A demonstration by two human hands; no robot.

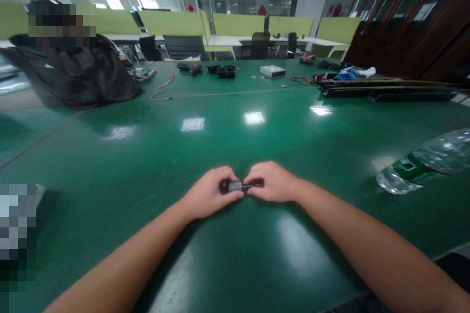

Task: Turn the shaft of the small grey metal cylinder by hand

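A small dark cylindrical object with a grey band (235,186) lies sideways between my two hands, low over the green table (220,149). My left hand (215,191) is closed around its left end, thumb and forefinger along the grey part. On the other side, my right hand (270,182) pinches the thin dark right end. The fingertips of both hands nearly meet at the middle. What exactly the object is cannot be made out, and its two ends are partly hidden by the fingers.
A clear plastic bottle with a green label (422,168) lies at the right. A dark bag (84,76) stands at the back left. Black strips (385,89), a white box (272,71), a cord (161,91) and black parts (226,72) lie along the far side.
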